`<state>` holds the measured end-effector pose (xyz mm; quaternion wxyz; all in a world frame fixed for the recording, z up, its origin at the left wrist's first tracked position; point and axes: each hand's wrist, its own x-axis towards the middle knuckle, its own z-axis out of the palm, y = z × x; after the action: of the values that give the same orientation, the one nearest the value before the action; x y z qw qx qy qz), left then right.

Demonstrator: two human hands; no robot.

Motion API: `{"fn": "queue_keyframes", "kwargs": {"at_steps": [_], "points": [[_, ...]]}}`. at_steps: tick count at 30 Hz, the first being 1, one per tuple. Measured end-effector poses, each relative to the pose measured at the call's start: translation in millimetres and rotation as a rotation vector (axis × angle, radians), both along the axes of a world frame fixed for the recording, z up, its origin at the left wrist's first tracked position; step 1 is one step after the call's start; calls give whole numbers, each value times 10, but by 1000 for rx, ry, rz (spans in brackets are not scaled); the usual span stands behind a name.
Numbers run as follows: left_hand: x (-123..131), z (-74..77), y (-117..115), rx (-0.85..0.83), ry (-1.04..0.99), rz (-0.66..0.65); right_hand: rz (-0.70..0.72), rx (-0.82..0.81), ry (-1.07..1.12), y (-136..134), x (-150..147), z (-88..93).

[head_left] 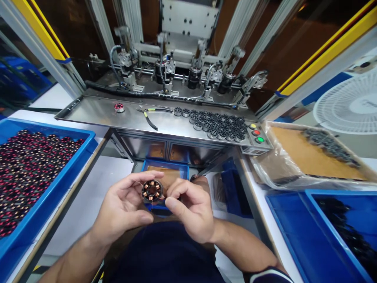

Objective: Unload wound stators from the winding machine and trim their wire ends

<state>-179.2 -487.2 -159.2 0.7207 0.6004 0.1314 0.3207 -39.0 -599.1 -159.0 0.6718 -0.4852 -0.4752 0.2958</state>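
Observation:
A round motor stator (pixel 152 190) with copper windings is held in front of my body, its coil face turned toward me. My left hand (pixel 123 200) is closed around its left side, fingers above and thumb below. Thin wire ends stick out at its upper left and lower edge. My right hand (pixel 190 206) is at the stator's right edge, thumb and forefinger in a pinch. Whatever lies between those fingertips is too small to make out. On the steel bench beyond lie a stator with red windings (pixel 119 107) and wire cutters (pixel 149 118) with yellow-and-black handles.
Many dark stator cores (pixel 219 124) stand in rows on the steel bench (pixel 97 114), near push buttons (pixel 256 133). A winding machine (pixel 176 70) rises behind. At left, a blue tray (pixel 88 137) holds wound stators; at right are a plastic-lined box (pixel 282 149) and blue bins (pixel 291 228).

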Motion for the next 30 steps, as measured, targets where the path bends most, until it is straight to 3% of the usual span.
{"fn": "queue_keyframes", "kwargs": {"at_steps": [5,9,14,18,24,27,30], "points": [[19,-52,-89,277,68,269,-22,-43,-13,21,-31,-43],[-75,-116,-152,517,107,362,-13,-31,-3,65,-62,-60],[-89,-126,-204,436,80,373,-37,-2,149,98,-162,-109],[-77,-97,-161,489,50,382,-95,-46,217,72,-209,-169],[-123,-105,-129,640,71,353,-115,65,-26,53,-171,-63],[-130,-95,-161,627,94,365,-165,1,78,89,-179,9],[-124,-56,-177,513,84,341,-155,-28,227,113,-191,0]]}}
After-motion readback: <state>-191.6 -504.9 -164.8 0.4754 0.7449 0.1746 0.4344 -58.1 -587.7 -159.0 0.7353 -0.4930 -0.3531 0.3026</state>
